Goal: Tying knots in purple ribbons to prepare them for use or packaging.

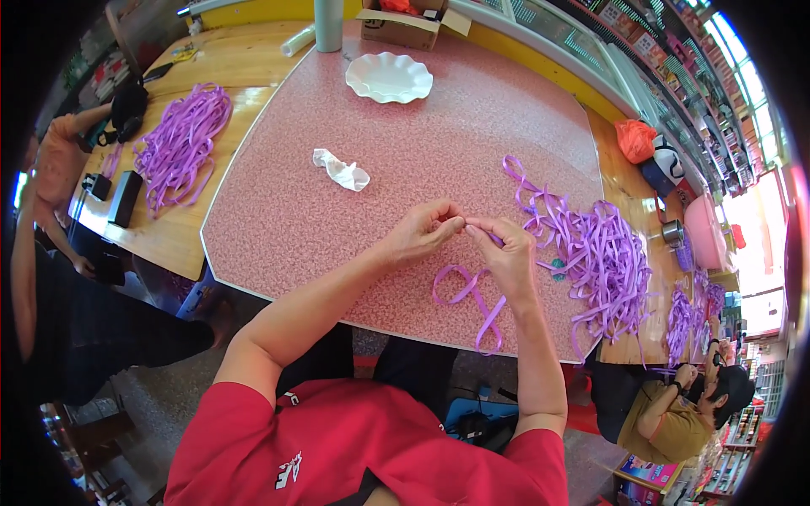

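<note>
Above the pink speckled table [278, 211], my two hands meet fingertip to fingertip. My right hand [511, 253] is closed on a purple ribbon [496, 239], a short piece of which shows between its fingers. The thumb and forefinger of my left hand [424, 233] pinch together at the same spot; the bit of ribbon there is mostly hidden by the fingertips. Below my hands a loose length of purple ribbon [458, 292] curls in loops toward the table's near edge. Just right of my right hand lies a large tangled heap of purple ribbons [609, 266].
A crumpled white tissue [342, 171] and a white scalloped plate [389, 78] lie farther back. Behind them stand a pale green cylinder [328, 25] and a cardboard box [400, 30]. More purple ribbons [184, 139] cover the left wooden table. People sit at both sides.
</note>
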Demonstrator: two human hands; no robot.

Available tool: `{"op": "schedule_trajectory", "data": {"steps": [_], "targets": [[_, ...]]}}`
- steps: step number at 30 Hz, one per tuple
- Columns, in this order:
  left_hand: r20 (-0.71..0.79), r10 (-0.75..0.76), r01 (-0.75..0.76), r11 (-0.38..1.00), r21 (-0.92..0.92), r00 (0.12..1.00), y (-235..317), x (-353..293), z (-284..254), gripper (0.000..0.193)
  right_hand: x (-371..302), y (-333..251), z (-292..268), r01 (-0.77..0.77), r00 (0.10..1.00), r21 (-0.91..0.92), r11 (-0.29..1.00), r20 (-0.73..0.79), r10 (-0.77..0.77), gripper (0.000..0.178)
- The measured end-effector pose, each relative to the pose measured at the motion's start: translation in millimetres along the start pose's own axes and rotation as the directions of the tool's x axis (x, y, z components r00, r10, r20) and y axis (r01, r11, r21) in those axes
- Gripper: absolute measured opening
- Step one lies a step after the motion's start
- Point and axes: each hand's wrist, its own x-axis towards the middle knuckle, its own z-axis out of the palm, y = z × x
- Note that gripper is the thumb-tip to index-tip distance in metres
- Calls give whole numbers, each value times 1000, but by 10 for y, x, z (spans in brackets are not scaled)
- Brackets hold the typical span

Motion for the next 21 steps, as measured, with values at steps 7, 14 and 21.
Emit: {"op": "schedule_trajectory", "data": {"steps": [7,14,21], "targets": [[-67,4,3,995,101,998,21,-6,12,21,-63,-18,-68,-146,989,54,988,0,146,12],[169,506,-481,587,651,846,155,1,66,24,-97,-44,-164,-39,997,-48,998,58,42,10],[435,419,-581,337,741,797,470,-87,18,17,-135,36,-238,-170,930,57,984,338,141,11]]}}
